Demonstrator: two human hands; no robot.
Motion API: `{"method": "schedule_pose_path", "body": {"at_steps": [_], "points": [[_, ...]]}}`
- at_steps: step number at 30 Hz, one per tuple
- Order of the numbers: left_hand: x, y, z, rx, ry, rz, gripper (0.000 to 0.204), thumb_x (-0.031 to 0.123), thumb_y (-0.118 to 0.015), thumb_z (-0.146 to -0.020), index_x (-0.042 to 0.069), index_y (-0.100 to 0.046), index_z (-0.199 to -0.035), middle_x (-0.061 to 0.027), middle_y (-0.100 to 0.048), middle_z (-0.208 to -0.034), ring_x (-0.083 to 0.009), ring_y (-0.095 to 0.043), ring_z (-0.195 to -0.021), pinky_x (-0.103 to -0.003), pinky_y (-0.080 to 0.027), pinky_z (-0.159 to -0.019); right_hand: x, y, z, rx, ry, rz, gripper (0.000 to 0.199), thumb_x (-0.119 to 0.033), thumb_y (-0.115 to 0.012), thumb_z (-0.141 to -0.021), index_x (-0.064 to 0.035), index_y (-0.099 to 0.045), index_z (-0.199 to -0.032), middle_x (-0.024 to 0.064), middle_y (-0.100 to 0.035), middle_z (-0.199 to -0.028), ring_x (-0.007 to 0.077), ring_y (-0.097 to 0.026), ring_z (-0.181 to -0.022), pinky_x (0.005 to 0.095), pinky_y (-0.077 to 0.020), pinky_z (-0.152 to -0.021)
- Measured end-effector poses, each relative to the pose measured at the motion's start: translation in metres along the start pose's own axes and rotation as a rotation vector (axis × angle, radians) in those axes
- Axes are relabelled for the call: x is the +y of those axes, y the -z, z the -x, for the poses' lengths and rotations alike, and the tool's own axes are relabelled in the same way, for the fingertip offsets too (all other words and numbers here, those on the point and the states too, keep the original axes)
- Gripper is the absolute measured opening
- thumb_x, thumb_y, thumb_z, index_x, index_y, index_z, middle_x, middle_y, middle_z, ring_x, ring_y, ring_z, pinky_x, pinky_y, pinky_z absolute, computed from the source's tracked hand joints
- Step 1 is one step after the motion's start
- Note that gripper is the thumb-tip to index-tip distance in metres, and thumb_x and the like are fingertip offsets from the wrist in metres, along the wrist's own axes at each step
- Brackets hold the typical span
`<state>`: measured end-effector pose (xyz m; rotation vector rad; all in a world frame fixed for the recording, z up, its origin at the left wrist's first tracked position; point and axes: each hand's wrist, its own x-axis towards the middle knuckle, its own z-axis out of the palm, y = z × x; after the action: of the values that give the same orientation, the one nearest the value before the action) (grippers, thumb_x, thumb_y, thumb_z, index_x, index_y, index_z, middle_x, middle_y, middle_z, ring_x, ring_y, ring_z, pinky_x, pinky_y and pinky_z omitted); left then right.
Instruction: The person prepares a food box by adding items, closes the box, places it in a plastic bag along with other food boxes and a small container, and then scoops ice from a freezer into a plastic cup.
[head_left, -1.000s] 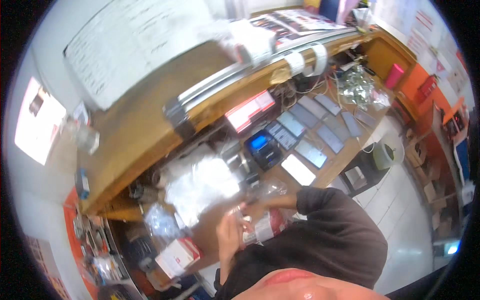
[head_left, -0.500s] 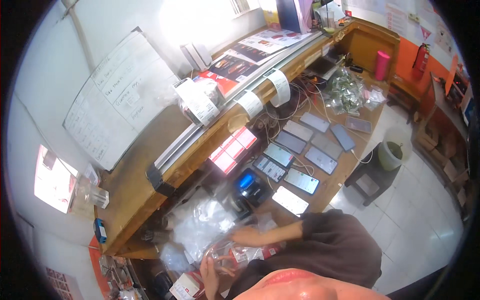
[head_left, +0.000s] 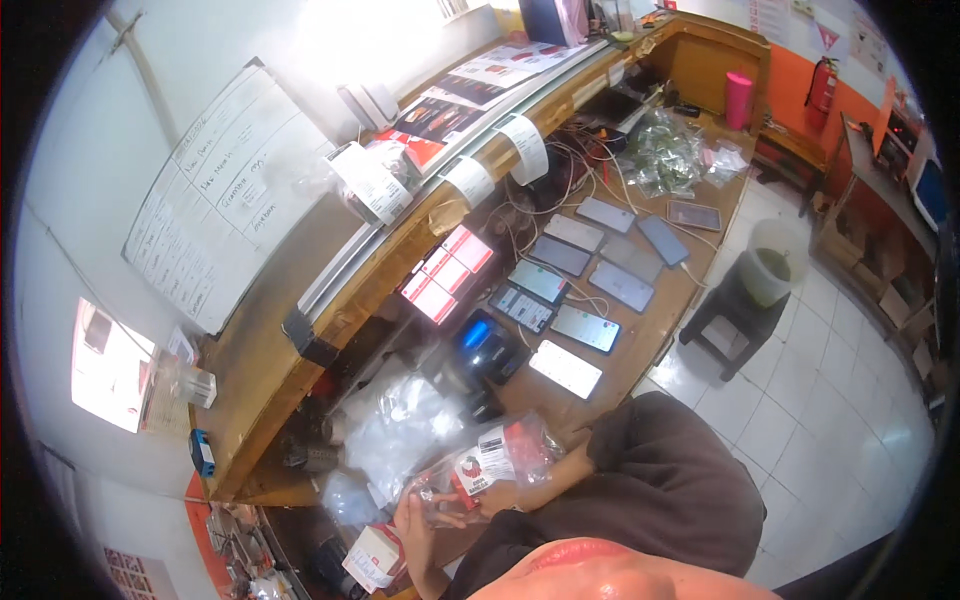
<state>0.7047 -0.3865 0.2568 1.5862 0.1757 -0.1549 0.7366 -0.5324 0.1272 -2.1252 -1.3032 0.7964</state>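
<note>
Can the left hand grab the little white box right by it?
Probably yes. The left hand holds the clear plastic packet, but the white box sits just below it on the wooden counter, with nothing between.

clear plastic packet (head_left: 487, 462), red-white label, tilted, held

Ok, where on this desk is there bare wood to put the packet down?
Little. A bare strip of desk runs along the front edge, between the rows of phones and the stool. Around the clear packet in the hands it is crowded: plastic bags and a black device.
</note>
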Motion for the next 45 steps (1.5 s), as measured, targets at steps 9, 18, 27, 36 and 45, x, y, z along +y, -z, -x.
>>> {"method": "schedule_pose_path", "body": {"at_steps": [9,18,27,36,45], "points": [[0.003,0.005,-0.005,0.040,0.037,0.093,0.041,0.031,-0.039,-0.095,-0.005,-0.048,-0.112,-0.0243,-0.062,-0.081,-0.0291,-0.060,-0.047,-0.034,-0.051,-0.043,-0.018,0.009,0.015,0.691,0.125,0.410,0.034,-0.021,-0.051,-0.080,-0.0055,-0.055,-0.109,0.0123,-0.058,-0.109,0.0269,-0.053,-0.104,0.0412,-0.0423,-0.084],[0.002,0.020,0.016,0.288,0.053,0.098,0.043,0.038,-0.039,-0.094,-0.002,-0.051,-0.107,-0.0168,-0.060,-0.068,-0.0225,-0.052,-0.037,-0.029,-0.043,-0.035,0.041,0.105,0.140,0.554,-0.720,0.122,0.037,-0.038,-0.058,-0.080,-0.0022,-0.063,-0.090,0.0151,-0.059,-0.104,0.0241,-0.056,-0.097,0.0382,-0.0427,-0.081],[-0.017,0.025,0.003,0.332,-0.086,0.288,0.035,0.033,-0.043,-0.093,0.000,-0.050,-0.097,-0.0150,-0.059,-0.068,-0.0214,-0.052,-0.039,-0.031,-0.046,-0.038,0.050,0.141,0.117,0.591,0.047,-1.341,0.028,-0.028,-0.051,-0.092,-0.0028,-0.061,-0.100,0.0079,-0.064,-0.094,0.0157,-0.059,-0.088,0.0303,-0.0459,-0.082],[0.005,-0.009,0.038,0.393,-0.256,0.184,0.041,0.030,-0.038,-0.096,-0.005,-0.052,-0.109,-0.0178,-0.057,-0.109,-0.0271,-0.058,-0.099,-0.039,-0.052,-0.079,0.003,0.173,0.103,0.931,-0.008,-1.045,0.017,-0.010,-0.053,-0.090,0.0048,-0.061,-0.089,0.0144,-0.067,-0.080,0.0141,-0.065,-0.070,0.0229,-0.0513,-0.066],[0.011,-0.027,0.012,-0.024,-0.530,-0.642,0.036,0.017,-0.054,-0.085,0.001,-0.053,-0.118,-0.0185,-0.047,-0.128,-0.0316,-0.045,-0.119,-0.040,-0.031,-0.101,-0.050,0.094,0.043,0.938,-0.045,-0.730,0.044,-0.007,-0.066,-0.077,0.0019,-0.042,-0.113,0.0142,-0.054,-0.108,0.0174,-0.056,-0.098,0.0327,-0.0444,-0.087]]}}
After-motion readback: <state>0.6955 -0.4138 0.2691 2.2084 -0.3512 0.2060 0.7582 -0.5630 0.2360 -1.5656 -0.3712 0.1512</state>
